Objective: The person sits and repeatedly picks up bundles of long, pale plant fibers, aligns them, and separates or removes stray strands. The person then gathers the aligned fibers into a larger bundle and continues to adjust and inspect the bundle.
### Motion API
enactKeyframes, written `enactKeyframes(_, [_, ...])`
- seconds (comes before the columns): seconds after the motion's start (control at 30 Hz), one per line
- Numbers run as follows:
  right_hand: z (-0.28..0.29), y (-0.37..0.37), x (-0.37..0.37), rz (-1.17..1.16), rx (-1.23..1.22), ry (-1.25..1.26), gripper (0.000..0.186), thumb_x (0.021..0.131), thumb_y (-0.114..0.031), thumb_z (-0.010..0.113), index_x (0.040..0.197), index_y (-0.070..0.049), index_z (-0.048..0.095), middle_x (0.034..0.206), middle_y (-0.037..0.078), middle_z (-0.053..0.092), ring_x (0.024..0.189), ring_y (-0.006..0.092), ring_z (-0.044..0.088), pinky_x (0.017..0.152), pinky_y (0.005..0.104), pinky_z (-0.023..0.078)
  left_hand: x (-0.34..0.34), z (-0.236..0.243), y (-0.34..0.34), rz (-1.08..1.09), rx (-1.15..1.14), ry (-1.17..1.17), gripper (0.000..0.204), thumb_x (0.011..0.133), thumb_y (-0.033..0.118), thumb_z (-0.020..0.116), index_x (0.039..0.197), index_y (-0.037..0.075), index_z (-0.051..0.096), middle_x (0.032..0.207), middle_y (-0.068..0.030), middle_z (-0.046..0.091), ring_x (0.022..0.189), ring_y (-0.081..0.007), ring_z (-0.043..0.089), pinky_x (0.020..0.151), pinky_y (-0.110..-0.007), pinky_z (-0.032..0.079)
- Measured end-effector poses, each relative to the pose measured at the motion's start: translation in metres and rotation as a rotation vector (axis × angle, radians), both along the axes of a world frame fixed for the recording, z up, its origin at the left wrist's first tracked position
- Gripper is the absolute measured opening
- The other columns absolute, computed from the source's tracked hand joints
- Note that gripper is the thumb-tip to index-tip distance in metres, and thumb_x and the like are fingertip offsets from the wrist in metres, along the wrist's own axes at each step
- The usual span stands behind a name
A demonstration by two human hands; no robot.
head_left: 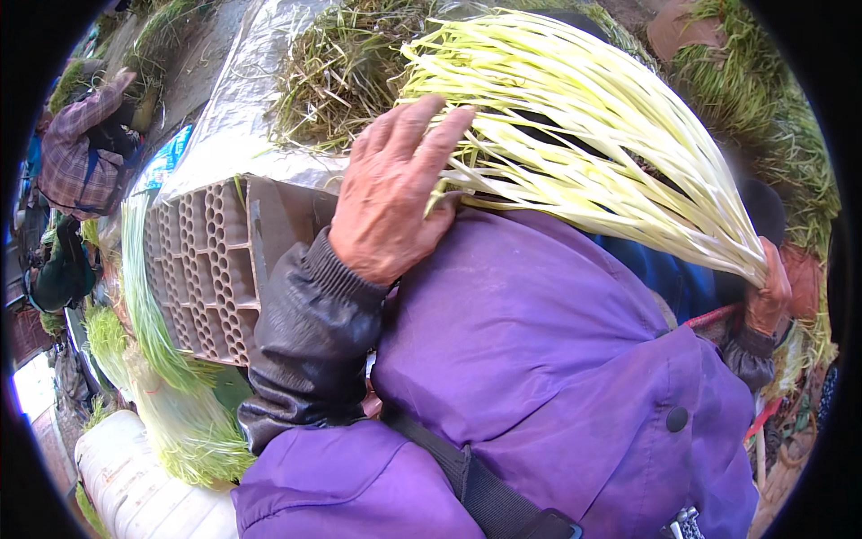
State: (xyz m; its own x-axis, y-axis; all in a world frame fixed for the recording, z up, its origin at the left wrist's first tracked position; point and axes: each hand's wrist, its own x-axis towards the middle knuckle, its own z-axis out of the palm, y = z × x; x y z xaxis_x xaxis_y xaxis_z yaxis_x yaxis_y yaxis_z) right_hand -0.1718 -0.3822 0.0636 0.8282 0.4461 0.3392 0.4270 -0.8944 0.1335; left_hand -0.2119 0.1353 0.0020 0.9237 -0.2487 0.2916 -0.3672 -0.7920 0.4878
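A fanned bundle of long, thin, pale yellow shoots (593, 126), which look like blanched garlic chives, stretches across in front of my purple coat. My right hand (769, 292) at the far right is closed around their gathered white stem ends. The loose yellow tips spread toward the upper left. My left hand (395, 193) lies beside the leafy end, back of the hand up, fingers stretched and a little apart. Its fingertips and thumb meet the edge of the leaves. Whether the thumb pinches any strand is hidden.
Hollow bricks (202, 269) are stacked at the left, with white sheeting (247, 99) over them. Dry trimmings (346, 67) heap beyond my left hand. Green-and-white bundles (184, 409) lie at lower left by a white wrapped bale (135, 481). A person in plaid (81, 166) is at upper left.
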Motion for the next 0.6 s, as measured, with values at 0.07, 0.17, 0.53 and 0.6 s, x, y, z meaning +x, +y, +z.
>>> enactKeyframes(0.07, [0.000, -0.001, 0.000, 0.007, -0.015, -0.012, 0.026, 0.093, -0.017, 0.063, 0.114, -0.003, 0.063, 0.102, 0.014, 0.069, 0.091, 0.0325, 0.069, 0.078, 0.0375, 0.053, 0.009, -0.003, -0.006, -0.028, 0.050, -0.044, 0.079, 0.068, -0.002, 0.073, 0.142, 0.009, 0.046, 0.139, -0.0163, 0.049, 0.130, -0.0349, 0.046, 0.108, -0.044, 0.038])
enactKeyframes(0.17, [-0.001, -0.002, 0.000, -0.007, -0.030, -0.002, 0.026, 0.093, -0.016, 0.063, 0.115, -0.003, 0.062, 0.102, 0.013, 0.069, 0.091, 0.0326, 0.068, 0.078, 0.0379, 0.053, 0.027, -0.013, -0.013, -0.085, 0.000, -0.142, 0.071, 0.070, -0.001, 0.072, 0.136, 0.009, 0.050, 0.131, -0.0145, 0.055, 0.122, -0.0360, 0.051, 0.101, -0.045, 0.041])
enactKeyframes(0.53, [-0.002, -0.003, -0.002, -0.009, -0.001, 0.007, 0.028, 0.090, -0.013, 0.065, 0.116, -0.002, 0.061, 0.103, 0.014, 0.069, 0.092, 0.0329, 0.068, 0.078, 0.0380, 0.053, 0.045, -0.019, -0.018, -0.127, 0.015, -0.370, 0.042, 0.071, 0.008, 0.072, 0.113, 0.010, 0.062, 0.108, -0.0113, 0.061, 0.106, -0.0324, 0.057, 0.089, -0.042, 0.045])
enactKeyframes(0.6, [-0.001, -0.003, -0.002, -0.008, 0.002, 0.012, 0.028, 0.090, -0.013, 0.065, 0.116, -0.003, 0.061, 0.103, 0.014, 0.069, 0.092, 0.0330, 0.068, 0.078, 0.0382, 0.053, 0.036, -0.018, -0.014, -0.104, 0.073, -0.431, 0.033, 0.076, 0.010, 0.068, 0.107, 0.008, 0.061, 0.104, -0.0116, 0.062, 0.101, -0.0334, 0.060, 0.087, -0.044, 0.045])
